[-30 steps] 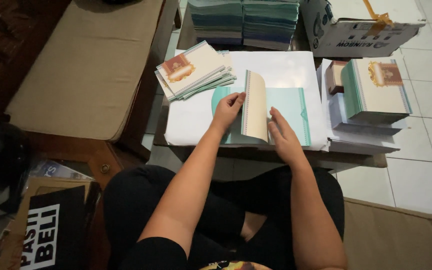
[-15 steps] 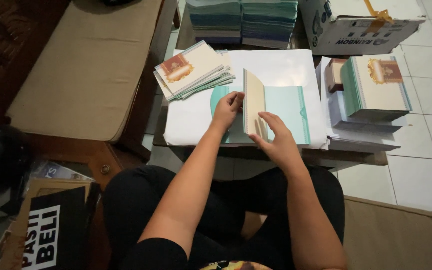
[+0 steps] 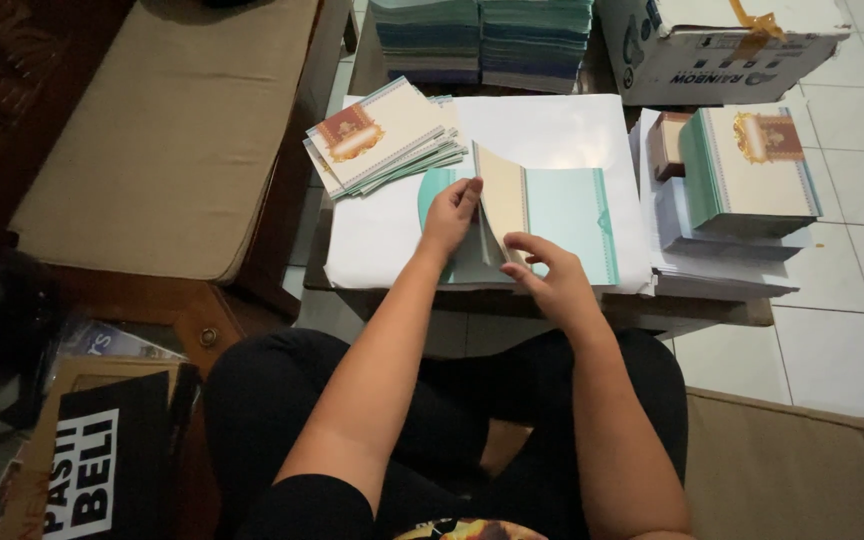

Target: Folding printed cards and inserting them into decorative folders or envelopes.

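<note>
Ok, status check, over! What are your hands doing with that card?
Left hand steadies folding card. Right hand presses its lower edge. Finished stack beside, nothing blocking.

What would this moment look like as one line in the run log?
left hand: holds cream flap | right hand: on teal card | folded pile: upper left

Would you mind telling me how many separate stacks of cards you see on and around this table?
4: a fanned stack at the table's left, a tall stack at right, and two teal stacks at the far edge. More may be hidden.
</note>
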